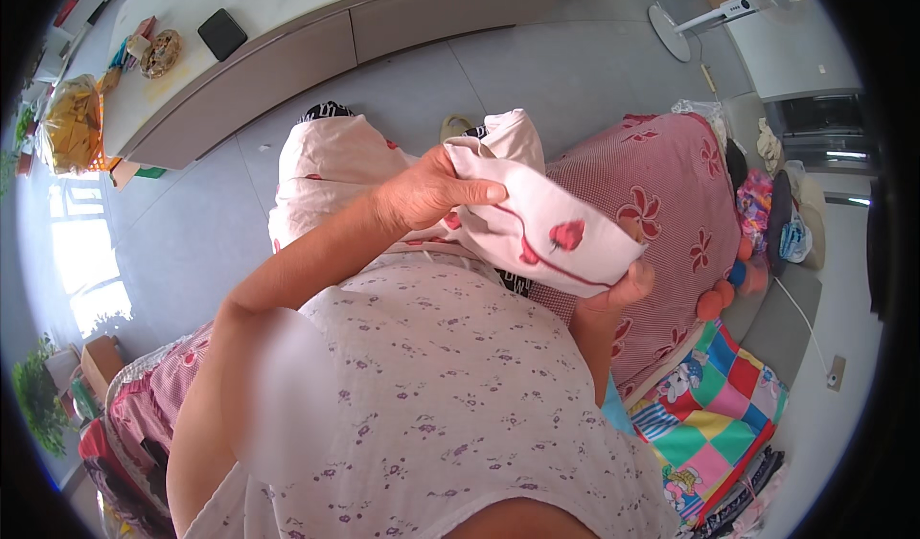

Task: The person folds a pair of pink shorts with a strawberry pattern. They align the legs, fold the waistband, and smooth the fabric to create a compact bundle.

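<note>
I see the left hand [422,194] and right hand [623,288] apart, both gripping the strawberry-print cloth [546,218] in front of the floral shirt [431,357]. The held strip looks spread; the matching fabric [331,170] beyond remains loose, so I'd judge it unfinished.

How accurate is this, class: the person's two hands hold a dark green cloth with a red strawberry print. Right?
No: in the head view, the cloth is pale pink, not dark green. The left hand and right hand do hold it; its strawberry print is red.
</note>
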`<state>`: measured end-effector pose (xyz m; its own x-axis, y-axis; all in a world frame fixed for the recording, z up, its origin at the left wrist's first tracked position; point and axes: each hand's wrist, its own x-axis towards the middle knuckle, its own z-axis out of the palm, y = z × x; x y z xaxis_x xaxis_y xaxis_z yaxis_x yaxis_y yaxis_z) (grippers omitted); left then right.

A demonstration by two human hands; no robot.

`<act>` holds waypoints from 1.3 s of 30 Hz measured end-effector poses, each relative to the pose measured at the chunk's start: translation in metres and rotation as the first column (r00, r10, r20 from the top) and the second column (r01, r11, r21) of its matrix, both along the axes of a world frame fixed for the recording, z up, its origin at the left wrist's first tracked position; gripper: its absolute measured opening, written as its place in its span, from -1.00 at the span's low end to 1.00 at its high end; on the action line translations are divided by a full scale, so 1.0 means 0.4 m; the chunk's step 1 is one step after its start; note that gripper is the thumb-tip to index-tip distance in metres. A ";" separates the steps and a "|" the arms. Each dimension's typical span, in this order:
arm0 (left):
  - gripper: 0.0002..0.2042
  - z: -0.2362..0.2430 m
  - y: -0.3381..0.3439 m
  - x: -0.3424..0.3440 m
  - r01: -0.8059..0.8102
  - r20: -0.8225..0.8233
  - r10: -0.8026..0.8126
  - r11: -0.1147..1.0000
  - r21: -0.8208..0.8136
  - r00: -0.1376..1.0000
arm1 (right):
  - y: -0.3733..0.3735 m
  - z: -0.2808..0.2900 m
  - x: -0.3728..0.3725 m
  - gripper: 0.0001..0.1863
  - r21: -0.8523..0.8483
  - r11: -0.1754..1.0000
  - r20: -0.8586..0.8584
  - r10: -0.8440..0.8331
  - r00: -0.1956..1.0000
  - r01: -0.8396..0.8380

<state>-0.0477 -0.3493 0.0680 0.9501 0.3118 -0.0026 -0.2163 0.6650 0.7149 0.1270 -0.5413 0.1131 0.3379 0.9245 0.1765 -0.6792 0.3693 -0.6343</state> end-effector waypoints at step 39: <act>-0.79 0.047 -0.067 0.005 -0.177 -0.259 0.204 0.976 0.124 0.944 | 0.079 0.023 -0.112 -0.83 -0.189 0.866 0.963 0.071 0.259 0.464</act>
